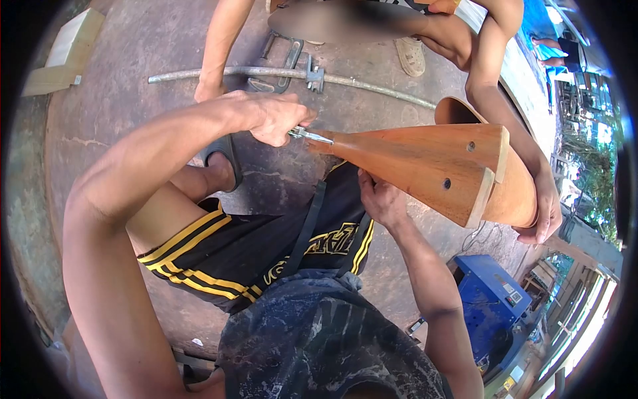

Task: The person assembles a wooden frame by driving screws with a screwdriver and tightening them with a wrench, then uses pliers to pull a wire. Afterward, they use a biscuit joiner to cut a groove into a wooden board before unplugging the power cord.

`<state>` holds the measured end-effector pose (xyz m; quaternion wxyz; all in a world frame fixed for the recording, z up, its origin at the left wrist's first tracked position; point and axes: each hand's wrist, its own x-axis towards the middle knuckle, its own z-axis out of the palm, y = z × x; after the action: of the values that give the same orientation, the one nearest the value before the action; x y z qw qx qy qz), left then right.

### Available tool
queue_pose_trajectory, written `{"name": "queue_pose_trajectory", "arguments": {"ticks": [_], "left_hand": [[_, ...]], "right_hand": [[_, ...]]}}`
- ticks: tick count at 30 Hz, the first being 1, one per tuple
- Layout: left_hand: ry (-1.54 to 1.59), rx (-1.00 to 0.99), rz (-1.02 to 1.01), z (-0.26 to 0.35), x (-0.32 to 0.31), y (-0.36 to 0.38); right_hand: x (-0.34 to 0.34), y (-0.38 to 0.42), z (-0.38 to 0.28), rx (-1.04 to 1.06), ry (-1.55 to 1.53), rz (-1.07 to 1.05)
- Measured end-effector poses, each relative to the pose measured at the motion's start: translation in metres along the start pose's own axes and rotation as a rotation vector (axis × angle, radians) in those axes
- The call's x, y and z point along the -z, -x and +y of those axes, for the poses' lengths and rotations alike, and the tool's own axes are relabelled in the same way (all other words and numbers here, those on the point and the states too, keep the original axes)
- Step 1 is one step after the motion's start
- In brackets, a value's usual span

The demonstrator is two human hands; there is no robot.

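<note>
In my left hand (276, 120) is a pair of silver pliers (312, 135), its jaws at the narrow end of a tapered brown wooden piece (405, 159). My right hand (382, 199) grips the lower edge of that piece, its fingertips partly hidden against the wood. The piece widens to the right into two flat arms, each with a dark hole and a pale end. Behind it lies a rounded, hollow wooden part (515, 199). Another person's hand (545, 216) holds its far right end; that person's other hand (209, 93) reaches down to the floor at upper left.
A metal pipe (372, 88) with a clamp jaw (315, 76) crosses the concrete floor beyond my hands. Near it lies a dark bar clamp (287, 65). A blue machine (488, 292) stands at lower right. Pale wooden blocks (66, 53) sit at upper left.
</note>
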<state>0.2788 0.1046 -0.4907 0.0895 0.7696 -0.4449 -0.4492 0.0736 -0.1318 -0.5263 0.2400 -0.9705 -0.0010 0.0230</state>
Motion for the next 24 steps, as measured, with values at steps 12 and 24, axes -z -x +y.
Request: {"name": "queue_pose_trajectory", "arguments": {"ticks": [12, 24], "left_hand": [[-0.009, 0.041, -0.065, 0.004, 0.002, -0.004], [-0.023, -0.013, -0.007, -0.002, -0.004, -0.008]], "right_hand": [[-0.018, 0.020, 0.022, 0.012, -0.023, 0.066], [-0.028, 0.027, 0.018, -0.044, -0.078, 0.113]]}}
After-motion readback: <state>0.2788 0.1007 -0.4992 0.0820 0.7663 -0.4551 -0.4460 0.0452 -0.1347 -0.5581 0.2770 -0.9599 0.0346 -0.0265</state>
